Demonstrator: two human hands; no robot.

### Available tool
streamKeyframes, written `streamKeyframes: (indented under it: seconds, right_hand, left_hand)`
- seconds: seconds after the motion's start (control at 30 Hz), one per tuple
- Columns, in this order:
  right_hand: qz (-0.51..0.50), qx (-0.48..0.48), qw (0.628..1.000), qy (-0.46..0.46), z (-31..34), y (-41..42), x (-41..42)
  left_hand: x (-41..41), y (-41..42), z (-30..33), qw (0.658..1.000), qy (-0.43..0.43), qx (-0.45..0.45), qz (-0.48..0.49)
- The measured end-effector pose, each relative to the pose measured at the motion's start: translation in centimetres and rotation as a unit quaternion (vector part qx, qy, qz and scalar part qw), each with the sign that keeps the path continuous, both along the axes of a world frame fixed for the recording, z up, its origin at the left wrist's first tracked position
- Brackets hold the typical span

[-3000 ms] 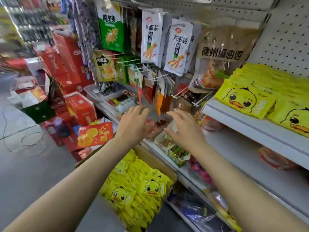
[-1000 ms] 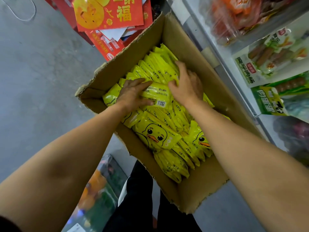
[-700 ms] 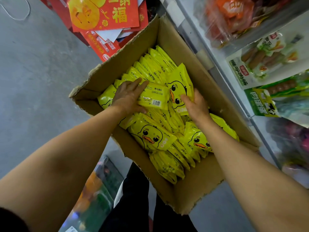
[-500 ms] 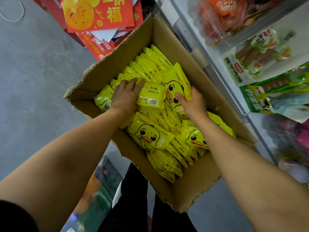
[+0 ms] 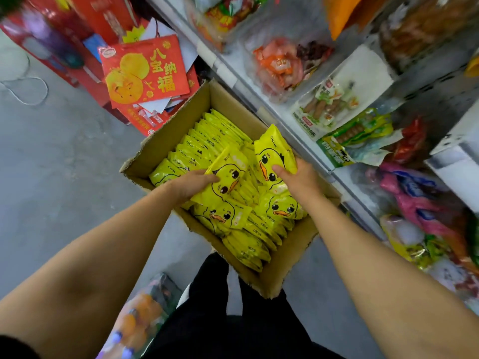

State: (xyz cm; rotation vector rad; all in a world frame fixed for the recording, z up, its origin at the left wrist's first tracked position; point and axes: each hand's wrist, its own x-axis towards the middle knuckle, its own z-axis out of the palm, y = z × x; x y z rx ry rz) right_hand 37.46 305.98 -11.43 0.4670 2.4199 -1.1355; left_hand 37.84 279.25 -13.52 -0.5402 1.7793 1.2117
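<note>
An open cardboard box (image 5: 166, 141) stands on the floor, packed with several yellow snack packets printed with a duck face. My left hand (image 5: 190, 183) grips one duck packet (image 5: 228, 177) by its left edge and holds it tilted above the pile. My right hand (image 5: 298, 177) grips a second duck packet (image 5: 272, 154) from its right side, thumb across the front, lifted near the box's right wall. More packets (image 5: 207, 136) stand on edge in rows at the far end.
White store shelves (image 5: 259, 99) with bagged snacks and sausages run along the right, close to the box. Red gift boxes (image 5: 145, 73) lean at the back left. Grey floor (image 5: 64, 164) lies to the left. My dark-trousered legs (image 5: 228, 307) stand just behind the box.
Both hands moved from the hanging shelf goods down into the box. Each took hold of a duck packet and lifted it; the left one's packet now shows its face.
</note>
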Motion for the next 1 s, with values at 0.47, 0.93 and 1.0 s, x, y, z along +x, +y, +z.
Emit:
streamKeyframes:
  seconds: [0.47,0.93,1.0]
  right_hand:
    - [-0.083,-0.034,0.975,0.204,18.5,10.6,9.0]
    - [-0.221,-0.128,0.849,0.462,38.6,30.6,32.5]
    - [-0.242,-0.132,0.833,0.479,40.4,32.9,34.9]
  left_hand:
    - [6.1,9.9,18.6,0.973,0.177,0.122,-0.078]
    - [20.0,33.3,38.6,0.882,0.385,0.141,-0.232]
    - [21.6,36.3,40.7,0.858,0.423,0.113,-0.268]
